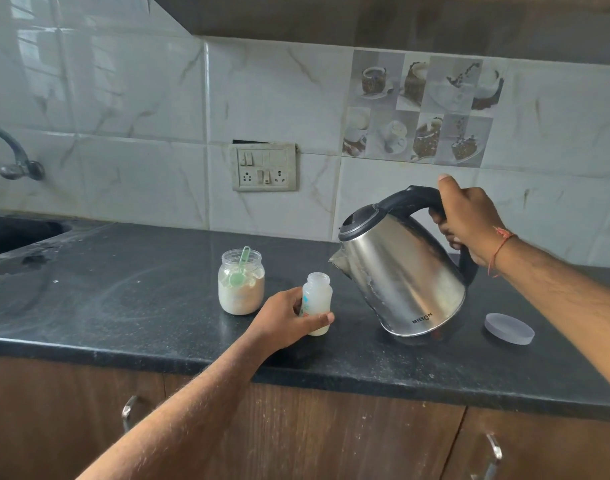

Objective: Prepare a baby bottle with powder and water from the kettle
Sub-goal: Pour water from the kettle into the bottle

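Observation:
A small open baby bottle [318, 292] stands on the black counter [123, 299], holding whitish liquid. My left hand [286, 323] grips its lower half. My right hand [469, 223] holds the black handle of a steel kettle [404, 271], which is tilted left with its spout just right of the bottle's mouth. No water stream is visible. The kettle's base hangs slightly above the counter. An open jar of powder [241, 292] with a green scoop [240, 268] inside stands left of the bottle.
A grey round lid [509, 329] lies on the counter right of the kettle. A dark sink [16, 233] and tap [16, 157] are at far left. A switch and socket panel [264, 167] sits on the tiled wall. Wooden cabinet doors are below the counter edge.

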`<state>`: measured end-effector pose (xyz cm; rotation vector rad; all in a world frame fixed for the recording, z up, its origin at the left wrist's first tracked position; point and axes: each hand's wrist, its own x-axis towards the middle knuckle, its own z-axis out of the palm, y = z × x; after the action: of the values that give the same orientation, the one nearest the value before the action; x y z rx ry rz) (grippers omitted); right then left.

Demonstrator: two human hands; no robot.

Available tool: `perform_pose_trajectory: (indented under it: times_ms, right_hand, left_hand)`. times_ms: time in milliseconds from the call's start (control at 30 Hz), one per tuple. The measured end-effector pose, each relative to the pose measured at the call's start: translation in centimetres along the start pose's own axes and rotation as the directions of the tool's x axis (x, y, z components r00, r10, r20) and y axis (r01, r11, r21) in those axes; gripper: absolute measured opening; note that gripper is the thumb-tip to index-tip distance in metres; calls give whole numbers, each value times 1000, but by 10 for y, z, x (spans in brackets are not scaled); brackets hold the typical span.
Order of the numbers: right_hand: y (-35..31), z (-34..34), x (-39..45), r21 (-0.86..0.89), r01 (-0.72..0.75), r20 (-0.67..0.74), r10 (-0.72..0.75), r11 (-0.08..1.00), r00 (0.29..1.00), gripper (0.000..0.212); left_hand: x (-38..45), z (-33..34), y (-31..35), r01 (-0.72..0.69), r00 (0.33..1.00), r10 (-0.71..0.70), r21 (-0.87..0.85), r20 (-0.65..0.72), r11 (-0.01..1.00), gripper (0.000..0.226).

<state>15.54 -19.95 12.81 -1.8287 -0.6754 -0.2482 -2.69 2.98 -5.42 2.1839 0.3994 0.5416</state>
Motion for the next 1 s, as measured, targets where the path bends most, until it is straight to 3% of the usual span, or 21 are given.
perform_pose_trajectory:
  times_ms: [300,467,733,1000]
  right_hand:
    - [46,1,-14,313,-131,-152,186,941,971,56]
    - [74,10,-20,453,-216,-170,321,865,932,52]
    - [107,24,-16,546,-279,-132,410,790,902,49]
    - [102,53,5,555,-250,-166,400,793,901,60]
  left_hand:
    - [-2,1,1,-2,1000,2,3,-23,1000,41]
    - [-1,2,-1,9,1000,-9,1,-22,1000,42]
    - [3,4,-8,4,999,-5,-18,-38,1000,35]
    - [3,4,-6,-2,1000,0,-68,-25,998,41]
